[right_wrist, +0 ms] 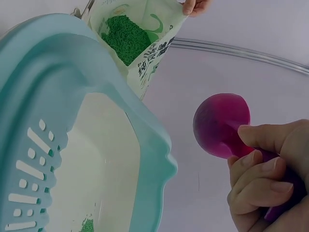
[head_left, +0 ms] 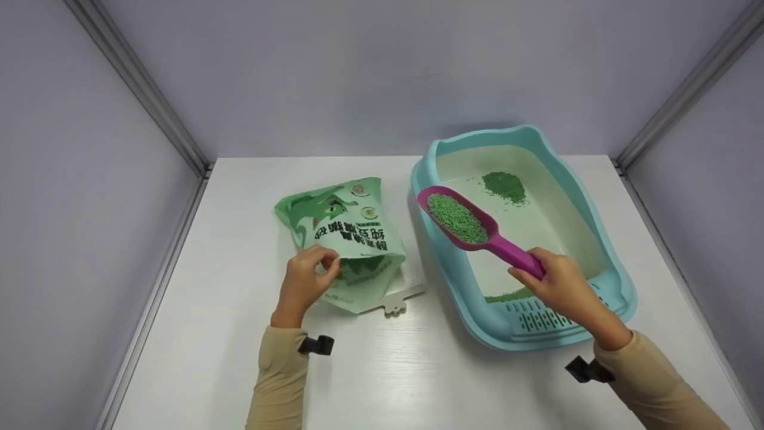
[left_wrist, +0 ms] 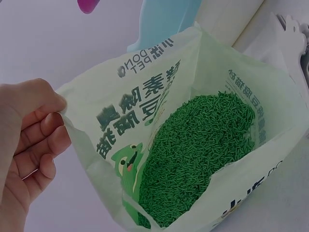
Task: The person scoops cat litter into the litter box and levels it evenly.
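Note:
My left hand point(head_left: 305, 279) pinches the rim of an open green cat litter bag point(head_left: 352, 224) between thumb and forefinger. Inside the bag, green litter pellets point(left_wrist: 198, 150) show in the left wrist view. My right hand point(head_left: 558, 280) grips the handle of a magenta scoop point(head_left: 514, 254), whose bowl is heaped with green pellets point(head_left: 456, 218). In the head view the bowl overlaps the left rim of a light blue litter box point(head_left: 444, 263). A small pile of pellets point(head_left: 505, 187) lies on the box's pale floor, with more along its near end.
A flat grey-white piece with a scalloped edge point(head_left: 395, 304) lies by the bag's near side. The slotted grate point(head_left: 540, 319) forms the box's near end. Pale walls point(head_left: 382, 77) enclose the white table point(head_left: 382, 370) at the back and both sides.

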The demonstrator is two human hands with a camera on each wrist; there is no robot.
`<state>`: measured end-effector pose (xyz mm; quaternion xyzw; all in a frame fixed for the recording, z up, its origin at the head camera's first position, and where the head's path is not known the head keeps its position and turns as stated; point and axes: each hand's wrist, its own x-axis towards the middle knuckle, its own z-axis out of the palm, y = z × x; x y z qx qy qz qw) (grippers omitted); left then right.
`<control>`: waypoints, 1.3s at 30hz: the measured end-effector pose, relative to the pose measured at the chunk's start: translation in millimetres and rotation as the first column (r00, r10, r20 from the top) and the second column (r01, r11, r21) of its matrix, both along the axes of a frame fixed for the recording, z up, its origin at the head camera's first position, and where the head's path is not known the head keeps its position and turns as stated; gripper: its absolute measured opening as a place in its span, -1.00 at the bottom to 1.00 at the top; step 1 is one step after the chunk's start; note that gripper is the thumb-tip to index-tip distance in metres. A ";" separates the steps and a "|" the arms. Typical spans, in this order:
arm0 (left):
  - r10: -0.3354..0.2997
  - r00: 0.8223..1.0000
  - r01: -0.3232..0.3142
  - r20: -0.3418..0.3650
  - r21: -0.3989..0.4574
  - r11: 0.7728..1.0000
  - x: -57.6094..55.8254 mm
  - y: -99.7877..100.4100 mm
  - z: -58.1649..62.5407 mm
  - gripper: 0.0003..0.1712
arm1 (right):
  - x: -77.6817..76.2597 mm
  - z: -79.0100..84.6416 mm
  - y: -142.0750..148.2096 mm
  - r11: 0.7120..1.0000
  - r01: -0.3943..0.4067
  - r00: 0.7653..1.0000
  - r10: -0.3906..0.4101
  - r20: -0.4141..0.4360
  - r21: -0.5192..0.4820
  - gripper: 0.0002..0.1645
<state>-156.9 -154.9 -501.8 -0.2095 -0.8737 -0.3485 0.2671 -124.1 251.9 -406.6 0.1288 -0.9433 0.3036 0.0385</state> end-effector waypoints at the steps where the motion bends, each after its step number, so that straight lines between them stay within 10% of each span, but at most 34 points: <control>1: -0.001 1.000 0.001 -0.002 0.002 1.000 -0.2 0.0 -0.2 -0.95 | -0.4 0.5 0.5 1.000 0.003 1.000 -0.003 0.005 -0.001 -0.76; 39: 0.003 1.000 -0.003 -0.012 -0.001 1.000 1.2 0.5 1.5 -0.93 | -55.0 4.8 39.5 0.994 0.082 0.994 -0.086 0.061 0.068 -0.62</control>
